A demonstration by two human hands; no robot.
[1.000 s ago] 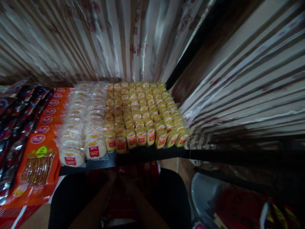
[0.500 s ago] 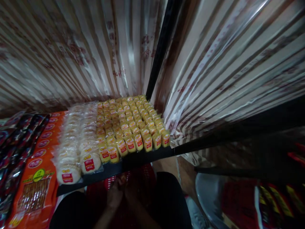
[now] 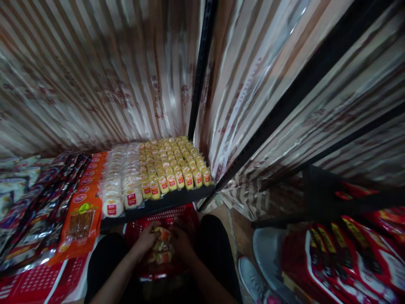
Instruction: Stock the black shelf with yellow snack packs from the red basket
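My left hand (image 3: 148,237) is closed on a small yellow wrapped snack cake (image 3: 163,234) with an orange-red label. Opposite it, my right hand (image 3: 181,241) curls against the same cake; shadow hides part of its fingers. More wrapped cakes (image 3: 163,256) show dimly just below, inside a red plastic basket (image 3: 186,211) between my knees. Ahead, on a low dark shelf (image 3: 180,196), stand tight rows of matching yellow wrapped cakes (image 3: 172,169). Two rows of round white wrapped cakes (image 3: 122,185) adjoin them on the left.
Orange snack packets (image 3: 84,211) and dark shiny packets (image 3: 47,207) fill the shelf's left. A dark post (image 3: 202,67) rises at the corner before striped sheeting (image 3: 126,84). On the right are a grey basin (image 3: 268,253), red packets (image 3: 348,257) and a shoe (image 3: 251,274).
The view has swung right and tilted down, bringing the basket and red packets further into sight. My hands have moved slightly apart, and the cake between them now shows clearly.
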